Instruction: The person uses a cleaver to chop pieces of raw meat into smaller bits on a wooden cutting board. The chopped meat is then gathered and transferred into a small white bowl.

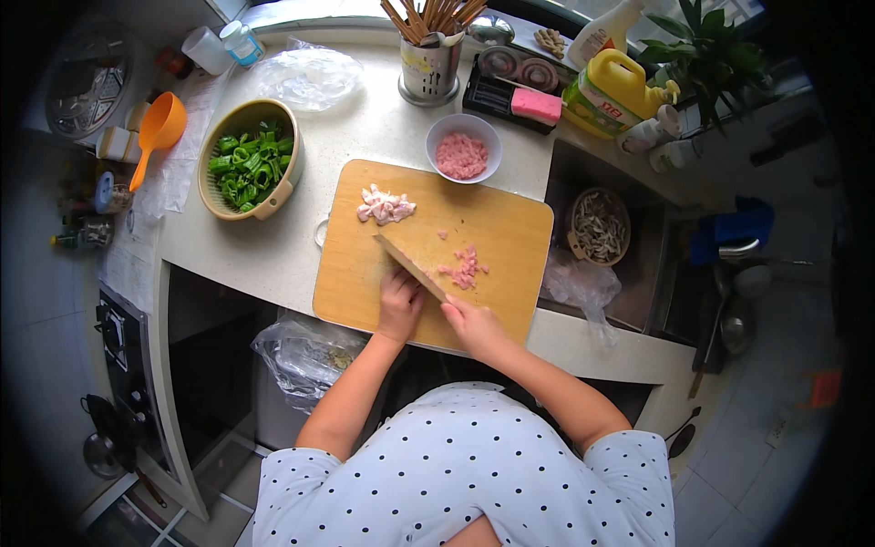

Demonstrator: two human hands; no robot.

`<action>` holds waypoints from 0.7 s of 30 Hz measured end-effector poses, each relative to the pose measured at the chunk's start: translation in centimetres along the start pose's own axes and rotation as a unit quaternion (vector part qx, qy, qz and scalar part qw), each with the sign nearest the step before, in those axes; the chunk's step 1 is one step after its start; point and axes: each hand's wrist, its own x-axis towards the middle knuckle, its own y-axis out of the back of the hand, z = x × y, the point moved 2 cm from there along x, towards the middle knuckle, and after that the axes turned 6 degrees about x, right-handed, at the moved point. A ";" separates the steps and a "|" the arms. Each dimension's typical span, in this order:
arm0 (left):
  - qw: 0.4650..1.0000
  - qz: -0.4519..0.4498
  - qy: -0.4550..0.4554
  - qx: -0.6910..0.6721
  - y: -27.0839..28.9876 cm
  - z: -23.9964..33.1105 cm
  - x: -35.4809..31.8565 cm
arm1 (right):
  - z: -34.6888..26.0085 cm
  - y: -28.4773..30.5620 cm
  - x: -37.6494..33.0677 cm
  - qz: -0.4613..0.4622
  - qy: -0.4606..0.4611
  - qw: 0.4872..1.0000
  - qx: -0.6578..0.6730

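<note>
While the right hand (469, 324) is closed around the handle of a knife (412, 267), its blade slants away to the far left, so the edge seems aimed across the board rather than toward the body. Just left of the blade, the left hand (399, 299) has its fingers curled in, perhaps to keep the tips from the edge; whether they pinch anything is hard to tell from above. Both hands are over the near half of the wooden board (519, 219). Small meat bits (465, 271) lie right of the knife, while pale slices (386, 206) sit at the far left, apparently kept separate. Just past the board's far edge, a white bowl (493, 149) holds minced meat (461, 156), likely put there for easy reach. Farther left, a colander (300, 150) contains cut green peppers (252, 164), out of the knife's way; at right is the sink (570, 169).
</note>
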 end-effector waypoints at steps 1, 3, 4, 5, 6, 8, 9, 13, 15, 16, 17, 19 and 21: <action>1.000 0.000 0.017 -0.008 0.0 0.3 0.2 | 1.5 0.6 -1.0 0.003 -0.003 1.000 0.020; 0.999 -0.003 0.049 -0.024 -0.4 1.0 0.9 | 2.8 2.2 -2.6 0.010 -0.022 0.999 0.042; 0.998 -0.003 0.048 -0.035 -0.8 1.4 1.1 | 2.3 3.2 -3.5 0.010 -0.037 0.998 0.044; 0.998 -0.004 0.047 -0.045 -1.5 1.9 1.4 | 1.7 3.8 -4.0 0.011 -0.052 0.998 0.045; 0.997 -0.007 0.045 -0.057 -2.0 2.7 1.9 | 1.4 4.4 -4.1 0.007 -0.078 0.996 0.046; 0.997 -0.009 0.054 -0.052 -2.1 3.6 2.4 | 0.9 5.3 -3.7 -0.002 -0.128 0.991 0.046; 0.998 0.002 0.052 -0.043 -1.8 4.1 2.8 | 1.1 5.4 -3.7 0.016 -0.098 0.994 0.053; 0.999 -0.041 0.010 -0.010 -1.9 3.4 2.8 | 1.8 5.2 -4.1 0.045 -0.051 0.995 0.067; 0.998 -0.039 0.035 0.020 -1.6 3.2 2.5 | 1.9 5.2 -4.3 0.041 -0.064 0.994 0.074; 0.998 -0.037 0.047 0.035 -1.4 3.3 2.7 | 1.8 5.2 -4.4 0.040 -0.069 0.994 0.079; 0.999 -0.030 0.034 0.029 -1.3 3.4 2.9 | 1.7 5.3 -4.5 0.039 -0.074 0.993 0.084; 1.000 -0.017 0.011 0.020 -0.8 3.7 3.2 | 1.6 5.2 -4.8 0.043 -0.065 0.994 0.074; 1.000 -0.019 0.006 0.010 -1.2 3.0 2.8 | 1.5 4.9 -4.9 0.037 -0.059 0.995 0.069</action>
